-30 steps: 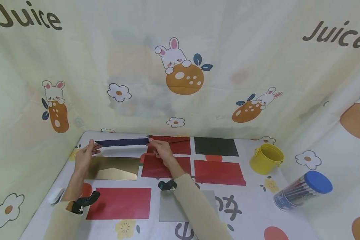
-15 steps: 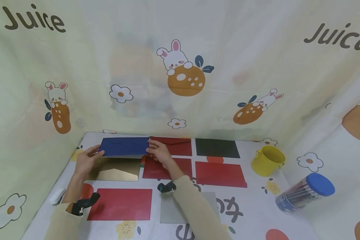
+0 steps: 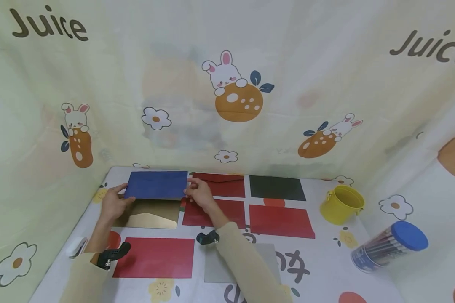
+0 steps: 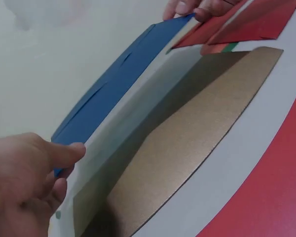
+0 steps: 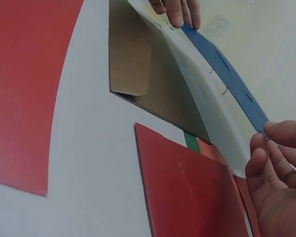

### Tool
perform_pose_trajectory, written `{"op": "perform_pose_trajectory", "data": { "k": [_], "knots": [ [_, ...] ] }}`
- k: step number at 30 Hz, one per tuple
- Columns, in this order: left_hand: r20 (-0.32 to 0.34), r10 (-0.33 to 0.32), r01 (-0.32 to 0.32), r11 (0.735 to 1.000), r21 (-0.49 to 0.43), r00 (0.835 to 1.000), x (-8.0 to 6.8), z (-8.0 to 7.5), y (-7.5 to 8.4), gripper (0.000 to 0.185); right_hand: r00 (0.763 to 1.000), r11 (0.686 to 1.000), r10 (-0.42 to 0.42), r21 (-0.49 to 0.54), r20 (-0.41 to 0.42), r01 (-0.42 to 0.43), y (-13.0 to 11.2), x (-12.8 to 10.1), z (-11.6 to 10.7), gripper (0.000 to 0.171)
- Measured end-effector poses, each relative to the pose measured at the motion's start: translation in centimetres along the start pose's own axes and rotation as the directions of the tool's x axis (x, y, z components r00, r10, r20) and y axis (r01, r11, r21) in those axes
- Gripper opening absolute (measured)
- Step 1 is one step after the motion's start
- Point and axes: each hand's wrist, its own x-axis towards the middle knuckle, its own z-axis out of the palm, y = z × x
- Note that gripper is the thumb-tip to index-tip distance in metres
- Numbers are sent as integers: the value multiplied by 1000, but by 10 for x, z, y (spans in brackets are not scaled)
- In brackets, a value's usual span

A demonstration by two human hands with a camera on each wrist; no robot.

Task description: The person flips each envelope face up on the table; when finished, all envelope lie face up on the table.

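- Now the blue envelope (image 3: 156, 184) stands tilted with its face towards the camera; a second ago it showed edge-on.
- Left hand (image 3: 113, 205) and right hand (image 3: 199, 194) pinch its ends, above the gold envelope (image 3: 151, 214).

From my remote seat I see a pale cream printed cloth backdrop (image 3: 288, 50) hung as walls on three sides, patterned with white rabbits, orange fruit and flowers. "Juice" lettering sits at 10 and 2 o'clock. At 6 o'clock lies the bench (image 3: 322, 269), covered in white cloth with flowers and dark characters. The light is soft and even, with faint shadows.
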Motion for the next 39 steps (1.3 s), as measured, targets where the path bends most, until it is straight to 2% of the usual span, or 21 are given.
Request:
{"op": "perform_pose_trajectory", "data": {
  "k": [3, 7, 13, 18, 22, 32, 36, 39],
  "knots": [
    [-42, 7, -4, 998, 63, 999, 4, 5, 1, 67, 1000, 998, -5, -63, 1, 5, 2, 1, 2, 46],
    [-80, -23, 29, 997, 71, 997, 6, 11, 1, 68, 1000, 994, 15, -109, 4, -14, 3, 1, 4, 42],
    [-150, -99, 111, 991, 71, 984, 6, 20, -3, 64, 996, 991, 66, -118, 56, -59, 2, -3, 5, 41],
    [-177, -149, 162, 985, 64, 973, 6, 25, -3, 60, 992, 991, 92, -103, 88, -83, 4, -5, 4, 40],
    [-174, -155, 172, 981, 85, 973, 8, 26, -4, 58, 990, 992, 98, -92, 104, -89, 4, -4, 3, 41],
    [-112, -165, 180, 973, 143, 980, 9, 23, -3, 59, 989, 992, 99, -94, 106, -89, 4, -3, 3, 40],
    [-140, -161, 175, 980, 94, 977, 8, 24, -4, 58, 989, 990, 99, -110, 109, -87, 5, -4, 1, 40],
    [-194, -128, 132, 991, 11, 973, 7, 27, -1, 55, 989, 989, 93, -122, 115, -79, 4, -5, -6, 41]
  ]
}}
